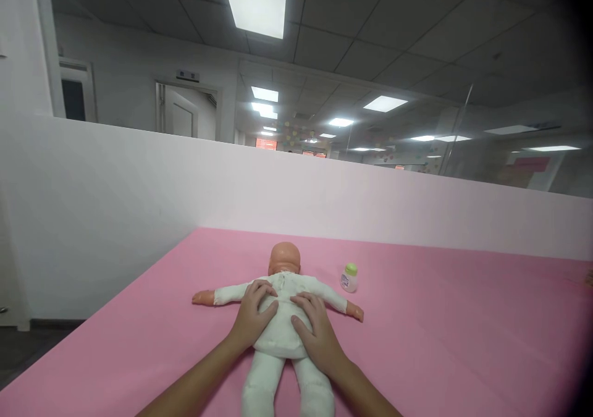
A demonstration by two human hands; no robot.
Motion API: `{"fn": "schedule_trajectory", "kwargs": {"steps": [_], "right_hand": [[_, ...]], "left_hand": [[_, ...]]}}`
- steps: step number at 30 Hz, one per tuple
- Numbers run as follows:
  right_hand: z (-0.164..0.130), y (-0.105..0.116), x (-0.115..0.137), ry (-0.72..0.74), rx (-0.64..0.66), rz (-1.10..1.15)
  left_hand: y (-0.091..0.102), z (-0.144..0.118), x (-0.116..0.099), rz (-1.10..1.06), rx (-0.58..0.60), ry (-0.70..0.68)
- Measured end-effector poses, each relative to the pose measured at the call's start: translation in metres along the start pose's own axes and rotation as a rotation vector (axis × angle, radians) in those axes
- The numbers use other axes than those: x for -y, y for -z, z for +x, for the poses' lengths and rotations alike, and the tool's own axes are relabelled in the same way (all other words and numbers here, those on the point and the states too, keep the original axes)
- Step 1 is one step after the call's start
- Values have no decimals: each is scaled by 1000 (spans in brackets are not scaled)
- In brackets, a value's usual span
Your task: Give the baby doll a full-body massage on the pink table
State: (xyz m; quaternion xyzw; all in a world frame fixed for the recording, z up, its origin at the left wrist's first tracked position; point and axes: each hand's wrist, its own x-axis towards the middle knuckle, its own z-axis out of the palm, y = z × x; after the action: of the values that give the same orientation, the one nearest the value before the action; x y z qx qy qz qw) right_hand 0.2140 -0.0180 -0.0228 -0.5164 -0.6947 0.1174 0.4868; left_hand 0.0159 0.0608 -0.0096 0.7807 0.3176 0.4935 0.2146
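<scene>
pink mat [440, 318] — doll [282, 318] lies lengthwise, head away

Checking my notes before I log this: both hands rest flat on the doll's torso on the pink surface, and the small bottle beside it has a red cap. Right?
Not quite. The head view shows the bottle has a green cap, not red. The rest holds: left hand and right hand lie flat on the doll on the pink surface.

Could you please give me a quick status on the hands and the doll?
Left hand, right hand flat on doll. Doll on pink mat. Small bottle upright, apart.
</scene>
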Motion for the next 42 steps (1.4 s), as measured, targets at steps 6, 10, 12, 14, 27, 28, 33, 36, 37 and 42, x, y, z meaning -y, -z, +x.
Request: {"fn": "schedule_trajectory", "kwargs": {"steps": [6,10,12,14,27,28,33,36,37,42], "right_hand": [[0,-1,-2,-11,26,-2],[-1,-1,-3,3,21,-15],[-2,-1,-4,2,19,-21],[-2,0,-4,-1,22,-24],[-2,2,-4,24,7,-42],[-2,2,-4,25,8,-40],[-2,4,-3,26,5,-43],[-2,3,-2,26,-1,-55],[-2,3,-2,29,-5,-55],[-2,3,-3,27,-20,-48]], "left_hand": [[-1,0,2,-29,6,6],[-2,-1,5,-45,13,4],[-2,-2,5,-51,7,0],[-2,-3,3,-56,-3,-4],[-4,-2,2,-51,-12,-17],[-4,-2,1,-51,-12,-18],[-4,-1,0,-52,-11,-26],[-3,0,0,-41,0,-17],[-3,0,0,-39,0,-14],[-3,0,-4,-47,-5,-12]]}}
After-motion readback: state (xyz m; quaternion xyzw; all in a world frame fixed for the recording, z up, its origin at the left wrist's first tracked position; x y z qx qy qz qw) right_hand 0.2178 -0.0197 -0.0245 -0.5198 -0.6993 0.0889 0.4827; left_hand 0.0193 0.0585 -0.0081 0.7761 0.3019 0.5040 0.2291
